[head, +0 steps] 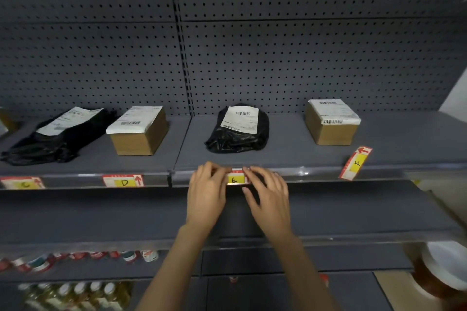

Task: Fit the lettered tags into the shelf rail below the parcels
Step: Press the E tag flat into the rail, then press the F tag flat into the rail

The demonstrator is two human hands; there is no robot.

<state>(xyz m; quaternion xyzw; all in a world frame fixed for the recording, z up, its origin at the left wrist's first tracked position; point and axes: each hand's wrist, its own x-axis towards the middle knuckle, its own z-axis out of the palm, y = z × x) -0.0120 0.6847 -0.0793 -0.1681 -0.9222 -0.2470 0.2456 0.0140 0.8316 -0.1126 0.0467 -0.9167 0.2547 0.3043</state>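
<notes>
— What is seen along the shelf rail [156,180], from the left of the frame?

— The C tag [24,183] and the D tag [123,181] are seated in it, below a black bag [50,141] and a box [139,131].

— And at centre?

— The E tag [235,179] is pressed at the rail by fingertips at both ends: the left hand [206,194] on its left, the right hand [269,194] on its right.

— Right of centre?

— The F tag [355,163] is left tilted over the shelf edge, loose.

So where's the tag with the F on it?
The F tag lies tilted on the shelf edge at the right, just in front of the right-hand cardboard box, not yet in the rail.
</notes>
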